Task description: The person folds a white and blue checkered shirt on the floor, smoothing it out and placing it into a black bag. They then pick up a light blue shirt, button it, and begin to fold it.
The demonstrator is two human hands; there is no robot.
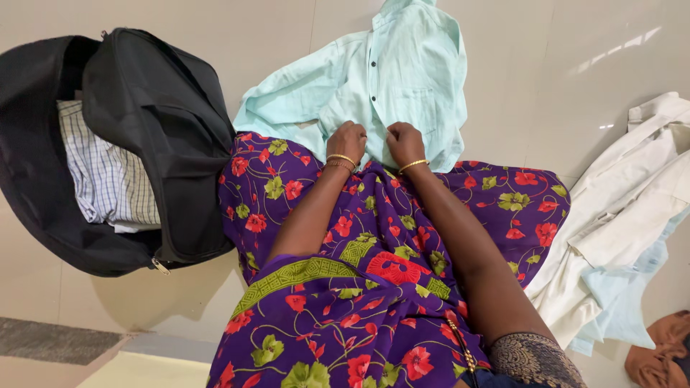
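Observation:
A pale mint-green button shirt (392, 72) lies spread flat on the tiled floor in front of me, collar pointing away. My left hand (348, 140) and my right hand (405, 142) rest side by side on its lower hem, fingers curled into the fabric near the button line. Both wrists wear gold bangles. My lap, covered in purple cloth with red flowers (374, 244), fills the lower middle of the view and overlaps the shirt's bottom edge.
An open black bag (144, 136) lies at the left with a folded checked shirt (108, 172) inside. A heap of cream and light-blue clothes (632, 208) sits at the right, a brown cloth (658, 352) at the bottom right corner.

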